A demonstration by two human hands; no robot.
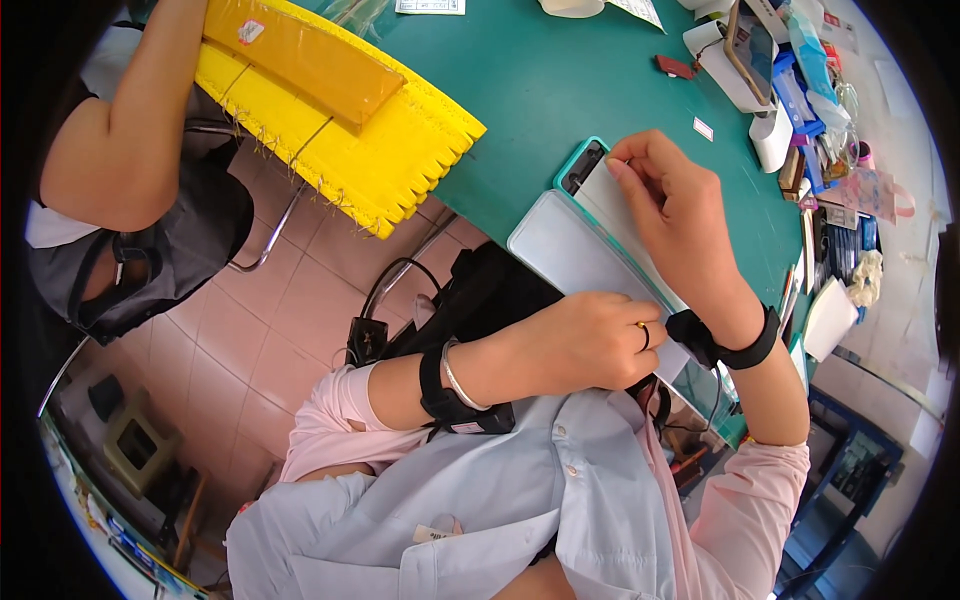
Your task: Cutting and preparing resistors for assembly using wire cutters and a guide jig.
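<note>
At the table edge in front of me lies an open long case with a teal rim [593, 146]. A pale grey lid-like panel [570, 240] lies along its left side. A long white flat piece [607, 196] covers most of its inside, and dark parts show at its far end. My right hand [677, 195] is over that far end, thumb and forefinger pinched at the white piece's edge; what lies between them is hidden. My left hand [595, 338] is closed at the case's near end, knuckles up, its fingertips hidden. Both wrists wear black straps.
The green table [530, 75] carries yellow sheets with a notched edge [400, 170] at far left, beside another person's arm [150, 130]. A dark red object [675, 67] and a small white card [703, 129] lie farther back. A phone [750, 50] and clutter line the right side.
</note>
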